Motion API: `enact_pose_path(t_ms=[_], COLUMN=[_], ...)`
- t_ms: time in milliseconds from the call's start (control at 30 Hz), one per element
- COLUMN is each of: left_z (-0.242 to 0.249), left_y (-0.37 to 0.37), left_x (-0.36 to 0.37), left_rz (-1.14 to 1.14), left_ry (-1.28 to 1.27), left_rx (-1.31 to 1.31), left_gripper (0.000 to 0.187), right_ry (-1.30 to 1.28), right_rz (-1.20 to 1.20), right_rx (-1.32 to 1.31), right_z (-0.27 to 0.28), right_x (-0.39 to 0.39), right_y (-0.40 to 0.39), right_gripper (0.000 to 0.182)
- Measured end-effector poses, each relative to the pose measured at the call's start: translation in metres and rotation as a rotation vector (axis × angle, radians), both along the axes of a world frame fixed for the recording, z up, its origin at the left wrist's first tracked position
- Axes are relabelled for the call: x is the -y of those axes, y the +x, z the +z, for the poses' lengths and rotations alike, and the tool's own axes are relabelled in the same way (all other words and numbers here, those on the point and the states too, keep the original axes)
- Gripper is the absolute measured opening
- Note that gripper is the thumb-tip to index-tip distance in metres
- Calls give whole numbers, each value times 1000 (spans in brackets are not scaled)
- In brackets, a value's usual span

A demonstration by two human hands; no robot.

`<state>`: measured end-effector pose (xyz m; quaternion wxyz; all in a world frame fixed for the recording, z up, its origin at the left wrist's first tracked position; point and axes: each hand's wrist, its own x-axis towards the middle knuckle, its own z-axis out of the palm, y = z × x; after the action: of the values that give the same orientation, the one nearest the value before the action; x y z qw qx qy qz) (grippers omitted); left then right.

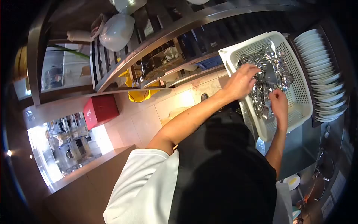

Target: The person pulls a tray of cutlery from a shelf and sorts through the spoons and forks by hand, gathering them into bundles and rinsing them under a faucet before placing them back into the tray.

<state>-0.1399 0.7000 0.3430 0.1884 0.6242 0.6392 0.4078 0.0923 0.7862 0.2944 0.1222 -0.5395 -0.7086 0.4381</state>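
Note:
A white perforated plastic basket (305,93) holds a heap of shiny metal cutlery (258,98), several pieces overlapping. Over the heap's near left side is my left hand (242,82), its fingers curled together; anything in them is too small to make out. Lower down, my right hand (279,105) reaches into the basket with thumb and fingers pinched at the edge of the cutlery. What that pinch holds cannot be made out. A dark, flat, broad piece (270,74) lies between the two hands on the pile.
A long row of stacked white plates (321,74) stands right of the basket. Below the basket is a metal sink (298,153). Slatted metal shelving (164,35) runs along the top left. A red box (100,111) and a yellow bucket (138,96) are on the left.

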Motion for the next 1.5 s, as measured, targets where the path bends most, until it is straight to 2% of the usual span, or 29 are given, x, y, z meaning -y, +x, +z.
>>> enact_pose_path(t_ms=[33, 100, 133, 167, 200, 233, 300, 367, 433, 467, 500, 567, 600, 767, 833, 900, 1033, 1067, 1100, 1133, 1167, 1200, 1233, 1267, 1300, 1333, 1367, 1400, 1500], left_z=[2, -6, -5, -6, -7, -16, 18, 10, 2, -33, -41, -91, -107, -128, -125, -121, -111, -109, -104, -99, -52, -16, 8, 21, 4, 4, -7, -21, -30], left_y=[2, 1, 2, 3, -2, -3, -15, -39, -90, -138, -170, -271, -306, -421, -436, -443, -423, -410, -379, -342, -274, -200, -141, -103, -80, -53, -36, -25, -3], left_x=[6, 10, 10, 12, 15, 20, 35, 47, 64, 78, 85, 94, 97, 86, 71, 62, 49, 50, 44, 39, 26, 20, 16, 6, -7, -18, -29, -43, -65], left_rz=[-19, -30, 5, 32, 12, 6, 161, 419, 629, 596, 719, 964, 1012, 740, 649, 603, 517, 467, 654, 827, 982, 812, 592, 380, 262, 124, 76, 55, 55], left_ry=[-19, -17, -178, -351, -410, -332, -326, -67, -88, -72, -72, -233, -237, -144, -136, -113, -56, -39, -29, -16, -57, 6, 13, -106, -118, -95, -134, -200, -531], left_rx=[98, 118, 420, 725, 847, 1085, 1379, 1374, 1346, 1607, 1605, 1658, 1646, 1555, 1566, 1584, 1646, 1689, 1472, 1245, 1095, 817, 671, 604, 154, -124, -344, -516, -579], left_gripper=[41, 41, 41, 42, 46, 46, 36, 26, 17, 18, 19, 16, 15, 13, 15, 18, 25, 27, 30, 33, 24, 19, 16, 15, 14, 14, 18, 25, 29], right_ry=[-54, -64, -76, -82, -26, 30, -62, 77, 178, 112, 112, 14, -14, -147, -289, -257, -51, 82, 211, 360, 365, 397, 426, 340, 343, 200, 59, 30, -48], right_rz=[-21, -71, -133, -140, -68, 0, 164, 381, 493, 423, 404, 347, 315, 17, -119, -180, -393, -389, -383, -398, -407, -430, -445, -480, -474, -494, -514, -490, -494], right_rx=[-165, -251, -349, -328, -340, -355, -205, -365, -390, -485, -487, -453, -388, -268, -468, -438, -488, -233, 23, 59, 58, 173, 287, 279, 267, 267, 266, 309, 210], right_z=[2, 16, 30, 41, 53, 65, 94, 87, 84, 70, 71, 79, 79, 38, 36, 57, 37, 36, 34, 4, -1, -3, -7, -18, -20, -21, -20, -14, -14], right_x=[6, 18, 26, 36, 45, 57, 82, 100, 113, 122, 123, 126, 125, 139, 145, 142, 112, 101, 87, 75, 67, 60, 53, 46, 44, 41, 37, 36, 37], right_y=[5, 5, 1, -8, -22, -38, -87, -129, -154, -161, -159, -145, -135, -69, -50, -44, -31, -29, -26, -20, -23, -32, -38, -40, -40, -38, -35, -30, -5], right_gripper=[21, 20, 21, 21, 25, 31, 35, 43, 49, 58, 58, 53, 47, 38, 35, 31, 23, 23, 24, 30, 30, 33, 37, 43, 43, 41, 39, 36, 30])
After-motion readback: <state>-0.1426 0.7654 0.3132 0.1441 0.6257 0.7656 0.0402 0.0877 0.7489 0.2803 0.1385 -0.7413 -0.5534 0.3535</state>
